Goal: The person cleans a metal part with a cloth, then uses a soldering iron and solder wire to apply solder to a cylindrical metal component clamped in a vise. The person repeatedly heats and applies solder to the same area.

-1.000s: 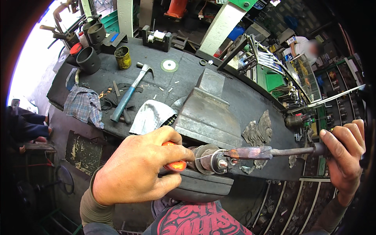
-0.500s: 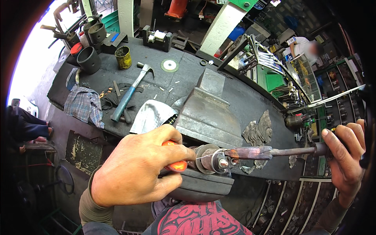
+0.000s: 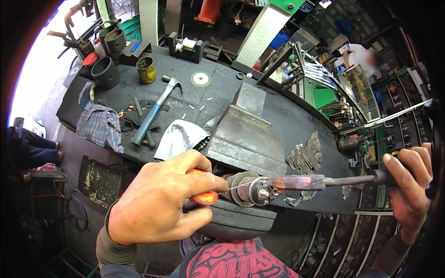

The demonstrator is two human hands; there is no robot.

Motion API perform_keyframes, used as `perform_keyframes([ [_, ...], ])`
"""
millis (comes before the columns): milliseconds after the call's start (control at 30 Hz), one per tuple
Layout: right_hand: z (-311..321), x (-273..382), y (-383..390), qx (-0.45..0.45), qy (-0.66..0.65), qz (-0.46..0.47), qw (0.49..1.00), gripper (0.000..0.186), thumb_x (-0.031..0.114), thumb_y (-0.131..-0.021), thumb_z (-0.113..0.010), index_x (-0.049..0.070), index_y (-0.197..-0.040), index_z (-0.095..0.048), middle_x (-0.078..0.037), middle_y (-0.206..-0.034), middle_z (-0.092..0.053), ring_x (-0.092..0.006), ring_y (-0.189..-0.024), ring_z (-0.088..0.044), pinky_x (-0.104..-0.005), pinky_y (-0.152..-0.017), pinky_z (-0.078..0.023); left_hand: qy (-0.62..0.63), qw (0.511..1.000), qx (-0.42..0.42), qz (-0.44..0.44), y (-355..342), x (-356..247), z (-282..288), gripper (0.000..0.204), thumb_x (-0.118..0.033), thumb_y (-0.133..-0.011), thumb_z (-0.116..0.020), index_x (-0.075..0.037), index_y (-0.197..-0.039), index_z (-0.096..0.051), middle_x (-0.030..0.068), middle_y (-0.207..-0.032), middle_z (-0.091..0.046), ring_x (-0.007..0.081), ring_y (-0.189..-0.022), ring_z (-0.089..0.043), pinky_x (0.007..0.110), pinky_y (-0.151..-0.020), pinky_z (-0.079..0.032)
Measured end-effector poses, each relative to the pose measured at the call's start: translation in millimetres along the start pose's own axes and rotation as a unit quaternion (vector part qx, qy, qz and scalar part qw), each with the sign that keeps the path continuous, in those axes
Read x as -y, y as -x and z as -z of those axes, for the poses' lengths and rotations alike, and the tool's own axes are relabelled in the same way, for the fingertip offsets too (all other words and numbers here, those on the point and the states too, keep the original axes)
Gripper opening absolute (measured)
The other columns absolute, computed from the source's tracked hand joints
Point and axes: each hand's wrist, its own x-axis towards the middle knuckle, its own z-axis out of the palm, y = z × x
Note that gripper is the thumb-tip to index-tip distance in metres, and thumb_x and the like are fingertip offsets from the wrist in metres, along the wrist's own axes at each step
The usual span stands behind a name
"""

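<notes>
My left hand [image 3: 162,199] is closed round an orange, rounded thing [image 3: 205,198], partly hidden by the fingers. From it a thin silvery solder wire [image 3: 239,186] reaches toward the end of a cylindrical solenoid [image 3: 244,189] with metal studs. The solenoid sits at the jaws of a large bench vise [image 3: 245,139]. My right hand [image 3: 410,183] grips the dark handle of a soldering iron [image 3: 299,182] at the far right. The iron's thick, discoloured copper head touches the solenoid's terminal end, or lies very close to it.
Beyond the vise, the dark workbench [image 3: 213,99] holds a claw hammer [image 3: 155,111], a grinding disc [image 3: 200,79], a yellow tin [image 3: 146,70] and cloths [image 3: 181,139]. A crumpled grey rag [image 3: 306,153] lies right of the vise. Another person [image 3: 361,58] is at the back right.
My left hand has drawn back slightly to the left, and more of the wire shows. The soldering iron's head has shifted a little to the right.
</notes>
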Motion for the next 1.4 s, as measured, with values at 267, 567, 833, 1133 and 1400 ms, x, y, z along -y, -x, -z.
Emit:
perform_keyframes([
  [267, 3.2, -3.8, 8.9, 0.009, 0.001, -0.019, 1.0, 0.055, 0.002, -0.057, -0.072, 0.0, -0.112, -0.074, -0.01, -0.089, -0.059, -0.0274, -0.082, -0.056, -0.0429, -0.077, -0.04, 0.003, 1.0, 0.014, -0.009, -4.8, -0.8, -3.7, 0.039, -0.006, -0.067, -0.076, -0.01, -0.105, -0.081, 0.0108, -0.102, -0.068, 0.0314, -0.089, -0.072, 0.039, -0.079, -0.058],
  [567, -5.0, 1.2, 1.6, -0.014, -0.008, -0.018, 1.0, 0.05, 0.011, -0.058, -0.073, 0.002, -0.106, -0.077, -0.008, -0.084, -0.058, -0.0256, -0.077, -0.054, -0.0419, -0.072, -0.038, -0.001, 0.999, 0.033, -0.007, -10.4, -0.8, -5.9, 0.038, -0.008, -0.068, -0.077, -0.01, -0.106, -0.081, 0.0107, -0.102, -0.067, 0.0311, -0.089, -0.071, 0.039, -0.079, -0.058],
  [833, -5.1, 3.8, -6.8, -0.009, 0.004, -0.005, 1.0, 0.051, 0.011, -0.056, -0.074, 0.003, -0.106, -0.078, -0.008, -0.083, -0.059, -0.0244, -0.077, -0.054, -0.042, -0.072, -0.038, 0.001, 0.999, 0.03, -0.017, -11.6, 0.1, -6.4, 0.039, -0.008, -0.068, -0.077, -0.011, -0.107, -0.08, 0.0103, -0.101, -0.067, 0.0313, -0.088, -0.071, 0.04, -0.079, -0.057],
  [1133, -2.5, 3.8, -11.1, 0.003, -0.002, 0.003, 1.0, 0.052, 0.012, -0.057, -0.073, 0.002, -0.108, -0.077, -0.009, -0.083, -0.059, -0.0255, -0.076, -0.055, -0.0428, -0.072, -0.038, -0.003, 0.999, 0.034, -0.017, -12.2, -1.3, -5.6, 0.04, -0.007, -0.068, -0.077, -0.011, -0.107, -0.08, 0.0107, -0.101, -0.067, 0.0309, -0.088, -0.071, 0.039, -0.077, -0.057],
  [1400, 8.9, 9.0, -9.2, 0.049, 0.002, -0.008, 0.999, 0.057, 0.005, -0.056, -0.073, -0.002, -0.112, -0.074, -0.012, -0.09, -0.06, -0.0289, -0.085, -0.058, -0.0461, -0.083, -0.043, -0.019, 0.999, 0.035, -0.034, -11.4, -2.0, -1.4, 0.036, -0.012, -0.075, -0.077, -0.008, -0.111, -0.078, 0.0121, -0.103, -0.065, 0.0336, -0.088, -0.07, 0.042, -0.076, -0.056],
])
